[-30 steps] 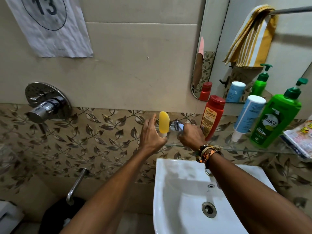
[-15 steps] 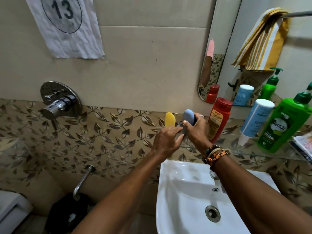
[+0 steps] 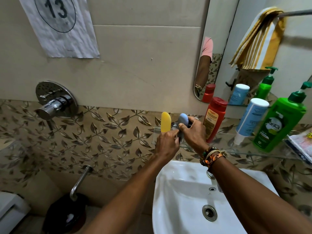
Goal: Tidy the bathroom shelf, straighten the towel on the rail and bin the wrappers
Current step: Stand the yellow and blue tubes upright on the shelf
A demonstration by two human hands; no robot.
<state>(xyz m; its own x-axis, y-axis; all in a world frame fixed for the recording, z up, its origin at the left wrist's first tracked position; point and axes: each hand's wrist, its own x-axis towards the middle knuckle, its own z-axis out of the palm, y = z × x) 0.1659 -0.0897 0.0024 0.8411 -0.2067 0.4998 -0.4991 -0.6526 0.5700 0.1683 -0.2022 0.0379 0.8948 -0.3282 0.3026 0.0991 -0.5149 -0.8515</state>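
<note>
Since half a second ago the hands have barely shifted; a second ago the blue piece wasn't up yet, only the yellow one. Left hand [image 3: 166, 143] is closed around the base of the yellow toothbrush [image 3: 166, 122], right hand [image 3: 194, 133] is clamped on the blue toothbrush [image 3: 183, 119], and the two hands touch at the left end of the glass shelf [image 3: 244, 151]. Both capped heads stand upright, side by side. Step in hand looks like shelf tidying: seating the brushes in something at that end (holder, if any, is hidden behind the fingers). Next move likely needs both let go upright without tipping, then on to the red bottle [image 3: 214, 118], white-and-blue bottle [image 3: 249, 119] and green pump bottle [image 3: 280, 125] further right. Wrappers [image 3: 302, 144] sit at the far right of the shelf, cut off by the frame edge. Towel [image 3: 258, 38] shows bunched on the rail, seen only in the mirror [image 3: 219, 48]. Dark bin [image 3: 65, 215] is down left of the sink [image 3: 168, 200], contents hard to make out.
</note>
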